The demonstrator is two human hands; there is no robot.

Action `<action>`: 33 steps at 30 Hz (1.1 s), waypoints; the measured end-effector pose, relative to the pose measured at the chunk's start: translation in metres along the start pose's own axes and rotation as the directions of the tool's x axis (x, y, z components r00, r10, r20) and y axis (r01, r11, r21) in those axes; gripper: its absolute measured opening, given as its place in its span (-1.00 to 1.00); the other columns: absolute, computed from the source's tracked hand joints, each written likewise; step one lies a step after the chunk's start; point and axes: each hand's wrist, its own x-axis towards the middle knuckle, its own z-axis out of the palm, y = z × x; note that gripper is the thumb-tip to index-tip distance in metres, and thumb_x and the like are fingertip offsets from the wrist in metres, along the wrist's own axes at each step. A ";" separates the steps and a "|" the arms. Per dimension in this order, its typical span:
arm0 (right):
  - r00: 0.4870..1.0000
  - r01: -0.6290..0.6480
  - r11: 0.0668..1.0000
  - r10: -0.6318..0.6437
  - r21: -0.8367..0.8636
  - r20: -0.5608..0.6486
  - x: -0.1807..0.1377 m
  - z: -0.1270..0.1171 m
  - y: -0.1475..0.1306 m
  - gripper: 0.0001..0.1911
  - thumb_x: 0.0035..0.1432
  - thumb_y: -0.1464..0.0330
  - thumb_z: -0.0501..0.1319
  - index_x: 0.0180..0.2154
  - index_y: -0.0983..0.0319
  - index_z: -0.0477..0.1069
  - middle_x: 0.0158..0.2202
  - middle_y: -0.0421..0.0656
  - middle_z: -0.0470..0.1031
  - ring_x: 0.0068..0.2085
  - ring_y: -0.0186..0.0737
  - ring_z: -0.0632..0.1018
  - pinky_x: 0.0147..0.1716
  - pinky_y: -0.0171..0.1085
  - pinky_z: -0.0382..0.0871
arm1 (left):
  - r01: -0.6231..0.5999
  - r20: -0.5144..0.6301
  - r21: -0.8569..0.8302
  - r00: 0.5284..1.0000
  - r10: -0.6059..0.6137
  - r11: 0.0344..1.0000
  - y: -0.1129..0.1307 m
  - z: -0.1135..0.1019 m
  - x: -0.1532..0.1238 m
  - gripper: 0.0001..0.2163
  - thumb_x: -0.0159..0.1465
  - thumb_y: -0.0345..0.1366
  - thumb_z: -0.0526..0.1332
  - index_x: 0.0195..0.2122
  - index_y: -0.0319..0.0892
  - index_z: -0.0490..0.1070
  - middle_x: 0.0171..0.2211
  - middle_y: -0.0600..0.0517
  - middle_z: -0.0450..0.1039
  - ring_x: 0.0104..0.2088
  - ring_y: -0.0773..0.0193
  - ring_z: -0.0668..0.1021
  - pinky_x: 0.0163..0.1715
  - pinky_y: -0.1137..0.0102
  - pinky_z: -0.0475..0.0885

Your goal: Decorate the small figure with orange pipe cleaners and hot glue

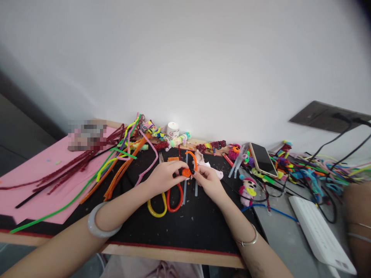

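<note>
My left hand (164, 175) and my right hand (209, 180) meet over the black mat (188, 224). Both pinch an orange pipe cleaner (189, 166), whose lower part is wound into a small coil between my fingertips while its free end arcs upward. Beneath my hands lie scissors with one yellow and one red handle (165, 200). A pale bangle sits on my left wrist and a thin metal bracelet on my right.
Loose pipe cleaners in many colours (116, 166) spread over a pink sheet (34, 181) at left. Small pipe-cleaner figures (248, 191), a phone on a stand (262, 159), cables and a white keyboard (319, 231) crowd the right. Another person's arm (358, 216) shows at far right.
</note>
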 end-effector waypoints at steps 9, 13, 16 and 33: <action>1.000 0.015 1.000 -0.015 -0.016 0.001 0.000 0.000 -0.001 -0.64 0.07 0.12 0.16 -0.57 0.24 0.23 -0.68 -0.33 0.12 -0.62 -0.43 0.13 -0.63 -0.36 -0.07 | 0.063 0.040 -0.035 0.997 -0.062 0.997 0.002 0.000 0.001 -0.77 0.13 -0.31 0.21 -0.17 -0.13 0.31 -0.31 0.07 0.47 -0.47 0.36 0.49 -0.38 0.46 0.35; 1.000 0.015 1.000 -0.015 -0.007 0.000 0.000 0.001 -0.002 -0.62 0.06 0.11 0.17 -0.59 0.24 0.21 -0.68 -0.34 0.11 -0.63 -0.44 0.11 -0.63 -0.36 -0.08 | 0.109 0.043 -0.081 0.993 -0.106 0.991 0.002 0.000 0.000 -0.73 0.13 -0.30 0.22 -0.13 -0.12 0.27 -0.23 0.04 0.49 -0.44 0.34 0.51 -0.36 0.44 0.37; 1.000 0.006 1.000 -0.006 -0.001 0.002 0.000 0.001 -0.001 -0.64 0.07 0.13 0.17 -0.58 0.24 0.21 -0.68 -0.34 0.11 -0.62 -0.44 0.11 -0.63 -0.37 -0.09 | 0.125 0.048 -0.101 0.991 -0.121 0.987 0.003 0.000 0.001 -0.70 0.12 -0.30 0.22 -0.12 -0.11 0.24 -0.22 0.04 0.50 -0.44 0.34 0.51 -0.34 0.43 0.38; 1.000 0.002 0.999 -0.003 -0.038 -0.010 -0.001 0.000 -0.001 -0.64 0.08 0.16 0.17 -0.59 0.24 0.19 -0.67 -0.33 0.11 -0.62 -0.43 0.12 -0.63 -0.37 -0.07 | 0.124 -0.136 -0.218 0.978 -0.156 0.968 0.008 -0.006 0.003 -0.83 0.28 -0.32 0.03 -0.45 -0.19 0.28 -0.32 0.02 0.48 -0.46 0.37 0.50 -0.33 0.44 0.37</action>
